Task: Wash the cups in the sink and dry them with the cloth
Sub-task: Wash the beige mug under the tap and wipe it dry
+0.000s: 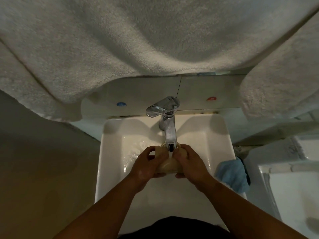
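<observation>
You hold one beige cup (pixel 167 165) under the running tap (pixel 170 133), over the middle of the white sink (pixel 110 152). Risk: the cup is wet and, by the look of it, smooth, so it could slip from your grip and strike the basin; water hitting its curved side could also splash over the rim. Your left hand (pixel 146 167) wraps the cup's left side, its fingers (pixel 151 150) curled over the top and thumb underneath. Your right hand (pixel 190 165) grips the right side, fingers curled over the near wall beside the stream. The cup lies tilted between both palms, its far rim just under the spout; whether it has a handle cannot be told. The blue cloth (pixel 232 175) waits on the sink's right edge, near your right wrist, untouched.
</observation>
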Action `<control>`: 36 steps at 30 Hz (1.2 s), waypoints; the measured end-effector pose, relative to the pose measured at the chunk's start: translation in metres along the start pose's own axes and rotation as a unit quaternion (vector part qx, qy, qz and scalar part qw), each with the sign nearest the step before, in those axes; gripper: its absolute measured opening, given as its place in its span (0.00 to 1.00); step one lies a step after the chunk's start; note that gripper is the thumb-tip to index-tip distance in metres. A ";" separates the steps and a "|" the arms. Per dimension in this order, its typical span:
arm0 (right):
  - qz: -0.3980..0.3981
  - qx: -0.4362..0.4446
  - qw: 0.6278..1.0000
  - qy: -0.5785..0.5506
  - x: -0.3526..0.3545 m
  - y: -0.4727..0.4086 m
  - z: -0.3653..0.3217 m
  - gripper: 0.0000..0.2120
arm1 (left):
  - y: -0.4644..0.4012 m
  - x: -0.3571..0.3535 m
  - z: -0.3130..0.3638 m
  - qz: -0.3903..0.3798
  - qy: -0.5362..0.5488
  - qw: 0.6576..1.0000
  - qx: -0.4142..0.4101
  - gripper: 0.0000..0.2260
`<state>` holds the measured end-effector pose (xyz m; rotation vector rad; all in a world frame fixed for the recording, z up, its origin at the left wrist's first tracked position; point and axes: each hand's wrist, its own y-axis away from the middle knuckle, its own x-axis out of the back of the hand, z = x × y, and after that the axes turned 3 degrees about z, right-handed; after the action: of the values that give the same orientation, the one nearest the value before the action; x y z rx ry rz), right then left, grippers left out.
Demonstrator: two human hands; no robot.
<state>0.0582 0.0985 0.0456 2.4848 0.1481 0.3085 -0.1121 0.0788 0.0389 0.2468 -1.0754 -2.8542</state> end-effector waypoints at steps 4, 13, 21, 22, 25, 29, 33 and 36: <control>-0.006 -0.003 1.000 -0.004 0.002 0.001 -0.005 0.19 | 0.003 0.003 0.000 -0.024 -0.016 0.999 -0.030 0.22; -0.008 -0.036 0.999 -0.017 0.004 0.002 -0.006 0.16 | 0.005 0.009 0.000 -0.051 -0.001 0.999 -0.007 0.23; -0.045 -0.009 0.999 0.006 0.002 0.003 -0.006 0.15 | 0.004 0.004 0.006 0.017 -0.009 1.000 0.005 0.16; -0.040 -0.008 0.999 0.001 0.003 0.003 -0.005 0.14 | 0.005 0.006 0.005 -0.012 -0.007 1.000 -0.001 0.17; -0.015 -0.034 0.999 -0.015 0.003 0.001 -0.008 0.15 | 0.005 0.011 0.000 -0.062 -0.013 0.998 -0.017 0.24; -0.059 -0.010 0.998 0.010 0.001 0.001 -0.003 0.15 | 0.008 0.004 0.006 0.019 -0.019 0.999 -0.017 0.09; -0.067 0.039 0.997 0.017 0.003 0.000 0.003 0.24 | 0.009 0.004 0.010 -0.009 0.004 1.000 -0.002 0.08; -0.022 0.051 0.997 0.043 0.003 -0.005 0.005 0.20 | 0.010 0.008 0.006 -0.051 0.027 0.998 0.007 0.13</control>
<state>0.0619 0.1000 0.0399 2.5668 0.2601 0.3996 -0.1210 0.0743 0.0493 0.3898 -1.1050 -2.9101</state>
